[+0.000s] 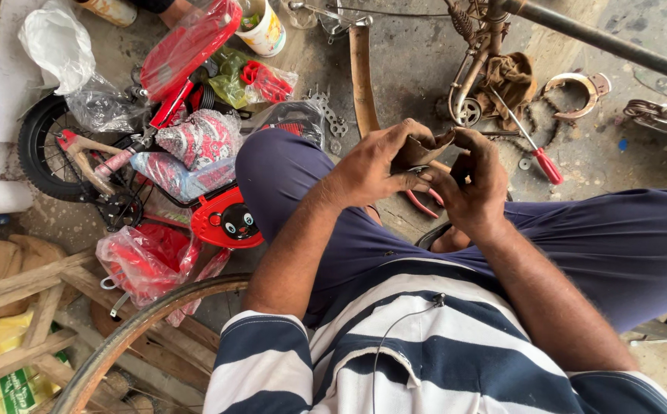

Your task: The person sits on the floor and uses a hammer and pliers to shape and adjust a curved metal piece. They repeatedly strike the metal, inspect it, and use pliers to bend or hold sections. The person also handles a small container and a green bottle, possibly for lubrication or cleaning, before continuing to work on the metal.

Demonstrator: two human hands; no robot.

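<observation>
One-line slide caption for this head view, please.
Seated person's left hand and right hand grip a small brown scrap over the knees; wrapped red child's bicycle lies left.

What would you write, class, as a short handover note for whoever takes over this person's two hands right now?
Left hand: gripping a small brown, worn scrap of leather-like material from the left.
Right hand: pinching the same scrap from the right, above the lap.
Nearby: red-handled pliers below the hands; red-handled screwdriver on the concrete floor; small red children's bicycle in plastic wrap to the left.
Done: scrap picked up.
Left: cannot tell.
</observation>
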